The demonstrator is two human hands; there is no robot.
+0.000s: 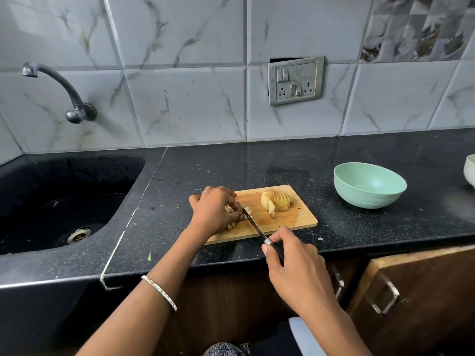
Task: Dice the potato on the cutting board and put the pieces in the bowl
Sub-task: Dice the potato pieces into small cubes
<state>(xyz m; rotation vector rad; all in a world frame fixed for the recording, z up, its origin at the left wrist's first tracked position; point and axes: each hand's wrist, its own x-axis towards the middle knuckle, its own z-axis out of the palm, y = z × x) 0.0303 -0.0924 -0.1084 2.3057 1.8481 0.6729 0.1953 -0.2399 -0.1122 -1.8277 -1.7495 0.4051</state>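
Left hand (214, 210) fingers curled on potato pieces (232, 225); right hand (295, 268) fingers clamp knife (254, 223).

One wooden cutting board (295, 217) is in view on one black countertop (359, 227); the board bears one sliced potato half (276, 200) and one small heap of diced pieces (248, 209), too hidden to count singly; there is one knife (253, 222); two hands show, one left hand (214, 210) and one right hand (295, 268). There is one mint-green bowl (365, 199); one white vessel (469, 170), cut off at the frame's edge; one tap (64, 91); one black sink (51, 191) with one drain (79, 235). One switch panel (295, 80) carries two sockets (282, 93); there are two metal cabinet handles (383, 296); one bangle (159, 291); one ring (203, 192).
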